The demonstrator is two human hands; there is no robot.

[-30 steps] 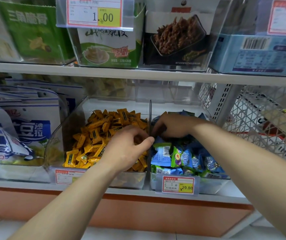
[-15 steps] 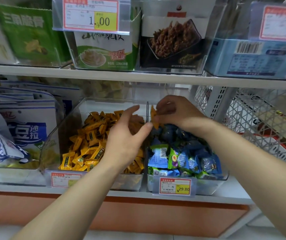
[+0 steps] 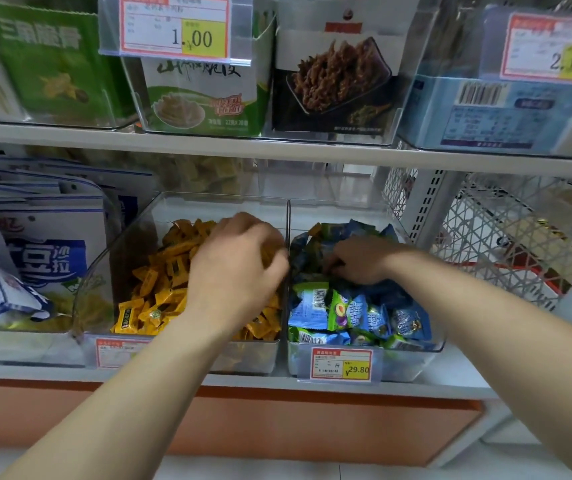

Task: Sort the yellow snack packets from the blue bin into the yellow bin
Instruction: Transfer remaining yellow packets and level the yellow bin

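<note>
A price tag (image 3: 341, 363) fronts the blue bin (image 3: 405, 365), beside the yellow bin (image 3: 249, 358) on the shelf (image 3: 457, 375). The left hand (image 3: 239, 268) curls over the yellow packets (image 3: 156, 292), hiding any hold. The right hand (image 3: 357, 259), curled, digs into blue packets (image 3: 364, 317); its grip is unclear. A clear wall (image 3: 288, 216) between the bins parts the hands. Bags (image 3: 45, 258) stand left, a wire basket (image 3: 506, 244) right, boxes (image 3: 201, 98) above.

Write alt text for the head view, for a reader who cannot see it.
A person's left hand curls over yellow packets in one clear bin, while the right hand reaches among blue and green packets in the neighbouring bin. Snack boxes fill the shelf above.
</note>
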